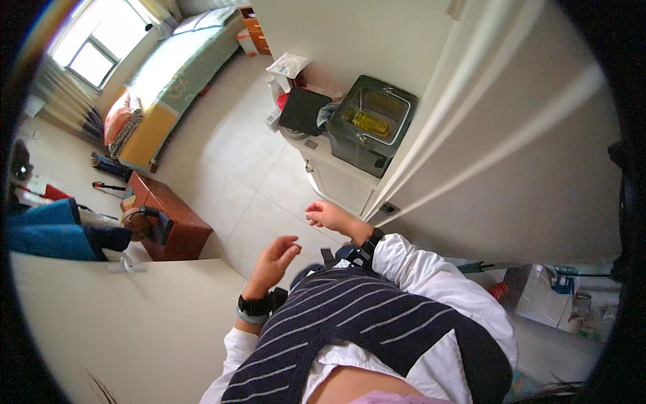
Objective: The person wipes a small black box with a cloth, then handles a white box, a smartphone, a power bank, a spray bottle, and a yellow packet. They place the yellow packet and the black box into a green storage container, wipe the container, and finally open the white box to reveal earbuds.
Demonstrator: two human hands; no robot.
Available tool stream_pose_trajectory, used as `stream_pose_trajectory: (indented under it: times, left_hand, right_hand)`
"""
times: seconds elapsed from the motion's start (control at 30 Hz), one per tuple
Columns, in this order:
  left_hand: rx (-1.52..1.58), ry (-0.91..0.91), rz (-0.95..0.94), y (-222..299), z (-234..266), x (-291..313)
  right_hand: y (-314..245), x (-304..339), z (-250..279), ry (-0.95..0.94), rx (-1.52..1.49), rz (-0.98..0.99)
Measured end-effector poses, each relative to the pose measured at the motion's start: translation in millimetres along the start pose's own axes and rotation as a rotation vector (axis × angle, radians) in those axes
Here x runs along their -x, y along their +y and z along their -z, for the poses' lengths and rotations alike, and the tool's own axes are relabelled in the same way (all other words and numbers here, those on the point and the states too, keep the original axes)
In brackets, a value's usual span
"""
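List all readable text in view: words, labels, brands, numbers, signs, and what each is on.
None readable.
Yellow item in the dark see-through box: any print too small and blurred.
White plastic bag: any print too blurred to read.

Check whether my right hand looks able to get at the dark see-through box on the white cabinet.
Probably yes, perhaps with a step or lean: the right hand looks empty, and nothing visible seems to block the near wall of the dark see-through box, up on the white cabinet.
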State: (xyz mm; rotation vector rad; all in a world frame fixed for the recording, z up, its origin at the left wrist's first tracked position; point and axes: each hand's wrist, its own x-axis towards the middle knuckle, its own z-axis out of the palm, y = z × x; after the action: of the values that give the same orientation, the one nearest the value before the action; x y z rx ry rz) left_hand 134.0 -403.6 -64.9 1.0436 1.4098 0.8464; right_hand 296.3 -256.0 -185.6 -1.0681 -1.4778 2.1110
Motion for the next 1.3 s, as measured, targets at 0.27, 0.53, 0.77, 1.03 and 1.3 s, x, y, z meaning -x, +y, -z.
stream_pose_trajectory:
  times: [0.27,0.53,0.77,1.03,1.3]
  left_hand:
    - [0.002,-0.140,0.073,6.1,94.7,-165.7]
    - [-0.244,-0.131,-0.027,-1.7,161.5,-378.4]
    - [-0.344,-0.413,0.029,30.9,154.2,-450.0]
    - [0.208,-0.650,-0.099,97.9,168.1,-429.0]
    - [0.245,-0.910,-0.004,154.7,159.0,-381.5]
  right_hand:
    - [-52.5,-77.3,31.8,0.251,0.347,0.116]
    - [-97.1,-213.9,55.4,1.159,0.640,0.221]
    - [-130.0,-246.5,86.0,1.403,0.870,-0.135]
    - [-221.4,-196.7,31.0,1.224,1.112,0.542]
    - [-280.7,-196.2,20.0,1.278,1.269,0.629]
